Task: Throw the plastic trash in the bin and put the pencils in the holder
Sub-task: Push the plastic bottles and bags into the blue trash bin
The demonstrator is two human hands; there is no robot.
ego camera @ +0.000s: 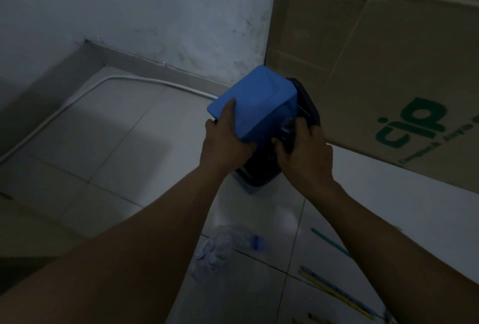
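Observation:
A black bin (309, 106) stands on the tiled floor by the wall, and its blue lid (255, 101) is tilted up. My left hand (228, 142) grips the lid's near edge, thumb on top. Over the bin's opening my right hand (303, 150) holds a piece of clear crumpled plastic (287, 127). On the floor nearer to me lies a clear plastic bottle with a blue cap (233, 240). Several pencils (337, 290) lie on the tiles at the lower right, and a green pencil (330, 244) lies apart above them.
A large cardboard sheet with green print (375, 77) leans against the wall right behind the bin. A white cable (108, 82) runs along the floor by the skirting at the left. The light is dim.

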